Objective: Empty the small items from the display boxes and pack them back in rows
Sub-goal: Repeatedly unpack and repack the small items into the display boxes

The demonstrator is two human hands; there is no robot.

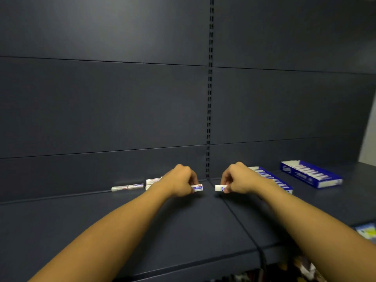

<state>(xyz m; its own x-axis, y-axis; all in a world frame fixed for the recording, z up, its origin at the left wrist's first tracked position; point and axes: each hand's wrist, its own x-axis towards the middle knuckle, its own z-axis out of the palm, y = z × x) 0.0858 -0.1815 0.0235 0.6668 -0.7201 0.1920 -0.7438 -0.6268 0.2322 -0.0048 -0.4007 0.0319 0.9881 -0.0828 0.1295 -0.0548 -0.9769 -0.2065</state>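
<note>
My left hand (182, 181) pinches a small white eraser with a blue and red sleeve (197, 187) just above the dark shelf (122, 220). My right hand (238, 181) pinches a second white eraser with a blue mark (220, 188), and the two erasers point end to end with a small gap between them. Several loose erasers (130, 187) lie along the back of the shelf to the left. A blue display box (272, 179) holding a row of erasers sits behind my right wrist. Another blue display box (311, 174) stands farther right.
The shelf's dark back wall has a slotted upright (209, 98) in the middle. A seam (240, 222) runs across the shelf from back to front between my arms. A packet (366, 231) shows at the right edge, below the shelf.
</note>
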